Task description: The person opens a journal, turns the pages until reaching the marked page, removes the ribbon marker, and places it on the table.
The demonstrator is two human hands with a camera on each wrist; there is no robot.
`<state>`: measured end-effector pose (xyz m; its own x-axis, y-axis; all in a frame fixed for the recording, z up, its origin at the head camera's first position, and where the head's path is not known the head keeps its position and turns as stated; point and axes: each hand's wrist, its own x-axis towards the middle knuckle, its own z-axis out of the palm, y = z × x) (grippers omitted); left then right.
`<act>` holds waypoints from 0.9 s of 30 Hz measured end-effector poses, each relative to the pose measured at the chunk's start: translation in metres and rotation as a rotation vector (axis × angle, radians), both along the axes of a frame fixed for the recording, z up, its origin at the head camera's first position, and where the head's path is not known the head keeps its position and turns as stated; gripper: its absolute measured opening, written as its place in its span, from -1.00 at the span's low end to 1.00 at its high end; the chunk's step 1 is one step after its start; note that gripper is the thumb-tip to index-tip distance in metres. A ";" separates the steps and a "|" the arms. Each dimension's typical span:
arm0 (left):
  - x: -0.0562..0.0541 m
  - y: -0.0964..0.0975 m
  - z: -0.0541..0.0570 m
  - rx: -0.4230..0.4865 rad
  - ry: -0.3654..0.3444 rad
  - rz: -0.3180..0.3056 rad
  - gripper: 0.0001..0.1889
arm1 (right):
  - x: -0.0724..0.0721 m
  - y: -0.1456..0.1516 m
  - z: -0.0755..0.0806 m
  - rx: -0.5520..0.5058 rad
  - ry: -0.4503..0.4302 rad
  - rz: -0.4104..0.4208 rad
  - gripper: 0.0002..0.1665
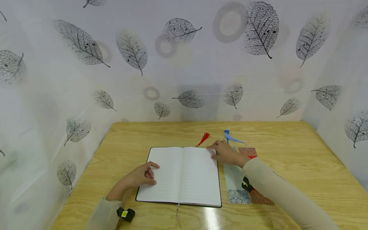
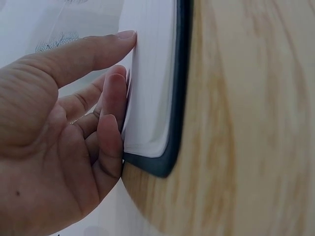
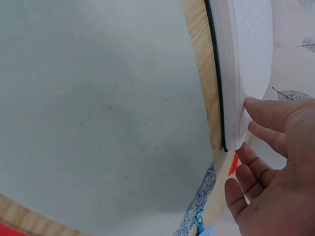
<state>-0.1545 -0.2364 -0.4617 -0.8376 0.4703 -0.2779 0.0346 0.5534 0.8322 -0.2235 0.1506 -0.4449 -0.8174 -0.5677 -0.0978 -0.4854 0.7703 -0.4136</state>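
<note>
Flanking an open, dark-covered, white-paged notebook on the yellowish wooden tabletop, I'm resting my left hand at its left edge, right hand at its far right corner, thumbs and forefingers apart.

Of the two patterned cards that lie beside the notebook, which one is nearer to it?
The pale card with the blue pattern; it lies between the notebook and the reddish card, which is farther right in the head view.
</note>
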 end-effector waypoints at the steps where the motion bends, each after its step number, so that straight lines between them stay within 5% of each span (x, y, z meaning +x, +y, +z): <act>1: 0.000 0.000 0.000 -0.001 0.001 0.001 -0.41 | 0.000 0.000 0.000 -0.003 -0.002 -0.001 -0.51; 19: -0.001 -0.002 -0.001 -0.005 0.013 -0.008 -0.43 | -0.002 -0.003 0.001 -0.007 0.009 0.003 -0.47; 27: 0.001 -0.001 0.001 0.023 0.014 -0.019 -0.42 | -0.001 -0.002 0.000 -0.001 0.091 0.020 -0.51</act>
<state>-0.1536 -0.2373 -0.4612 -0.8320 0.4925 -0.2553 0.0566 0.5332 0.8441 -0.2241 0.1482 -0.4449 -0.8116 -0.5837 -0.0236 -0.5359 0.7600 -0.3677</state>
